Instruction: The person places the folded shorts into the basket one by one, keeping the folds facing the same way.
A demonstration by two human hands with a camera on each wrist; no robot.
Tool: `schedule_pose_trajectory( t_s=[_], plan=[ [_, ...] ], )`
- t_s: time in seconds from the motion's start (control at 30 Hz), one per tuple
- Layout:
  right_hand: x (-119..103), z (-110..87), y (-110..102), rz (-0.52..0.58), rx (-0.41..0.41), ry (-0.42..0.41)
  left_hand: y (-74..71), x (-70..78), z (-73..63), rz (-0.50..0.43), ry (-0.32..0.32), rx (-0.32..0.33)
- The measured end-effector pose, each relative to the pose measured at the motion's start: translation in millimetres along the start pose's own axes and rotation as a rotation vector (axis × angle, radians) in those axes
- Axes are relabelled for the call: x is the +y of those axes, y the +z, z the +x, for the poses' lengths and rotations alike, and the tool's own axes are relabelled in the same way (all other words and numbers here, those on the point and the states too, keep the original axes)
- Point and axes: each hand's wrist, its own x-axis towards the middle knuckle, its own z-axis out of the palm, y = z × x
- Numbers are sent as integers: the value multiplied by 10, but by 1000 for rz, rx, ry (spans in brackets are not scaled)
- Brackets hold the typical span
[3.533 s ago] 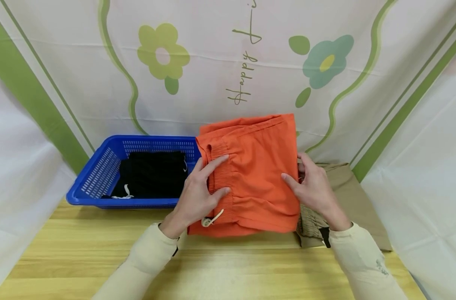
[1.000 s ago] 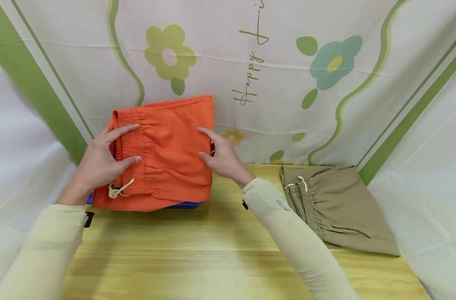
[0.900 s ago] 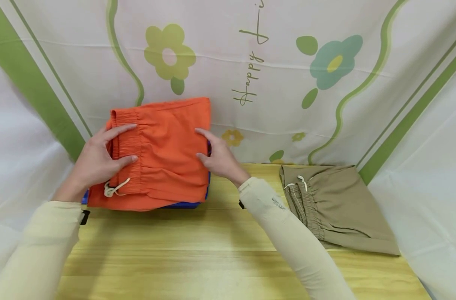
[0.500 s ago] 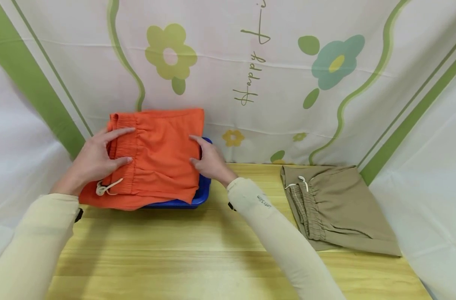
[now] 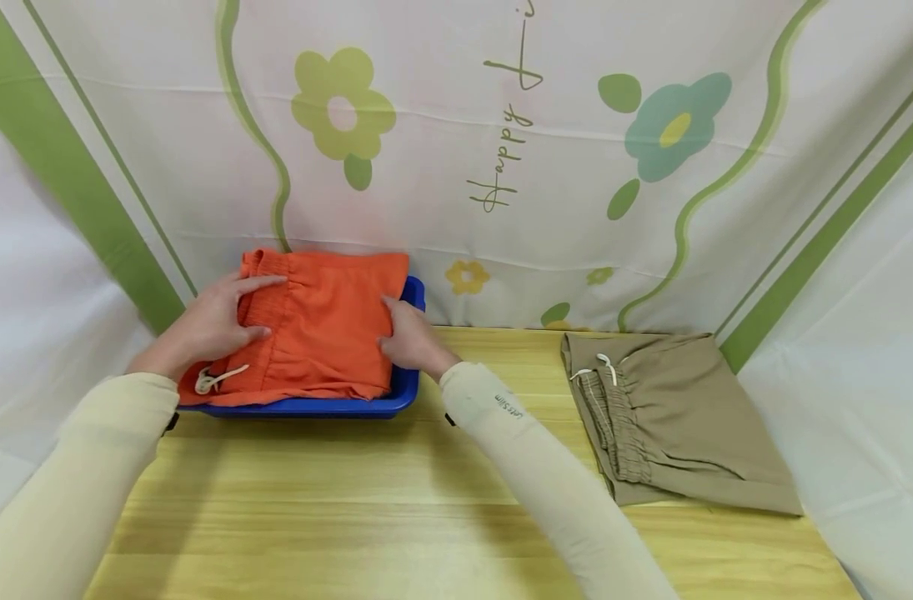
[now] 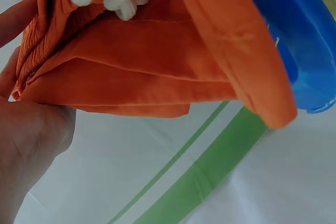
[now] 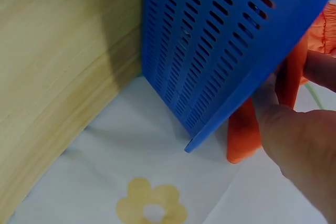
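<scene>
Folded orange shorts [image 5: 328,325] with a gathered waistband and a pale drawstring lie at the blue basket [image 5: 313,408], covering most of its opening. My left hand [image 5: 212,325] grips the waistband side, thumb and fingers on either face of the fold, as the left wrist view also shows. At the opposite edge my right hand [image 5: 414,335] pinches the cloth. In the right wrist view that hand [image 7: 299,129] is beside the slotted basket wall [image 7: 210,35], with orange cloth between thumb and fingers. Whatever lies under the shorts is hidden.
Folded khaki shorts [image 5: 681,417] with white drawstrings lie on the right of the wooden table [image 5: 351,517]. A white curtain [image 5: 441,150] printed with flowers hangs directly behind the basket, and white cloth closes both sides.
Both hands have carried the orange shorts left from beside the khaki pair to above the basket, then lowered them onto it. The basket's right rim shows again.
</scene>
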Motion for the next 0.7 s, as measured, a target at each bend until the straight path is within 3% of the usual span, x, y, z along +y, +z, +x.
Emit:
schedule_pose_trajectory(
  t_s=[0.37, 0.7],
  plan=[
    [5, 23, 111, -144, -28, -11, 111, -98, 56, 52, 15, -22],
    [-24, 15, 198, -250, -75, -5, 197, -191, 103, 46, -37, -104]
  ],
)
